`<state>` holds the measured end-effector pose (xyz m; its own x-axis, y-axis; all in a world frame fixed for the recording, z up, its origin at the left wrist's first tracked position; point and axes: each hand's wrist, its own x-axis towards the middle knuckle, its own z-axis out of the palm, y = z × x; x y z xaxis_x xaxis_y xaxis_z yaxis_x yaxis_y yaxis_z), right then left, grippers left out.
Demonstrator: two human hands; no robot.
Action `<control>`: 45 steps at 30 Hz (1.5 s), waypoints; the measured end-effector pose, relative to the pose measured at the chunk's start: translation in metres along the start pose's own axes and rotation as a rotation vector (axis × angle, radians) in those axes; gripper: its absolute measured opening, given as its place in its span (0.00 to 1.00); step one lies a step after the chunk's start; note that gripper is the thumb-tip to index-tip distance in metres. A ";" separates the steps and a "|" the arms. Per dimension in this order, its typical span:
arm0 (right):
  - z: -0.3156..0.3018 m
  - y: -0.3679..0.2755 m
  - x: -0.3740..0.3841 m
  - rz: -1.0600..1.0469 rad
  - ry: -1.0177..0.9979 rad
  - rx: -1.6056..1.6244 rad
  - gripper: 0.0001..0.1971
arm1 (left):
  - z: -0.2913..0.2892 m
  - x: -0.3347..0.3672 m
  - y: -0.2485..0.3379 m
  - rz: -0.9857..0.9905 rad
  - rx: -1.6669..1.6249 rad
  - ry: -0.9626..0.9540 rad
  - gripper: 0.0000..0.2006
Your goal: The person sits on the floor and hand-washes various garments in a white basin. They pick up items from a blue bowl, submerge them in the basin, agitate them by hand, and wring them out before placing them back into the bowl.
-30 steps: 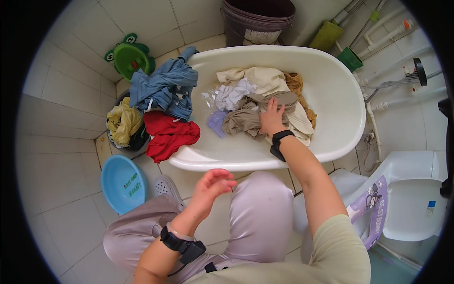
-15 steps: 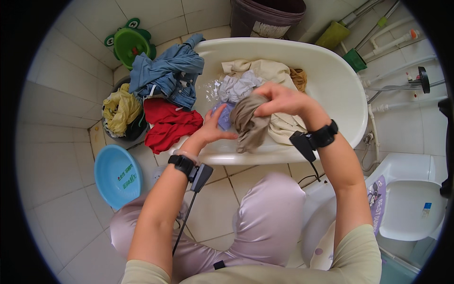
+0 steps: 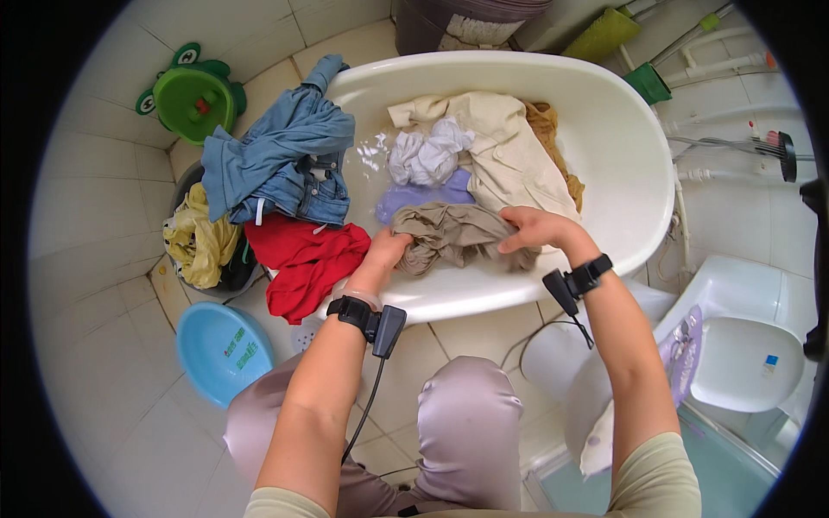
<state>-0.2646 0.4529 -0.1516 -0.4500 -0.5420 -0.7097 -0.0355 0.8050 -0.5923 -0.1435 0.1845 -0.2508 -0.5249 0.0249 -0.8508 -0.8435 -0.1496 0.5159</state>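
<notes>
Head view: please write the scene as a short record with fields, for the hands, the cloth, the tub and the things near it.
left hand: grips the taupe cloth at its left end
right hand: grips the same cloth at its right end
white tub: holds the taupe cloth, a cream garment, a white cloth, a lilac cloth
tub's left rim: blue denim and red cloth draped over it
floor: blue basin, green frog-shaped item

A single head-worn fisheye view looks steeply down, close over the white tub and tiled floor, forearms entering from below.
</notes>
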 end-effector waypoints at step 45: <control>0.108 -0.037 0.119 0.243 0.150 -0.428 0.33 | 0.013 0.018 -0.011 -0.313 -0.662 0.260 0.41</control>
<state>-0.2202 0.3324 -0.2559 -0.6122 -0.3120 -0.7265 -0.2619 0.9470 -0.1860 -0.1454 0.1994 -0.2710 -0.1601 -0.0573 -0.9854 -0.6612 -0.7350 0.1502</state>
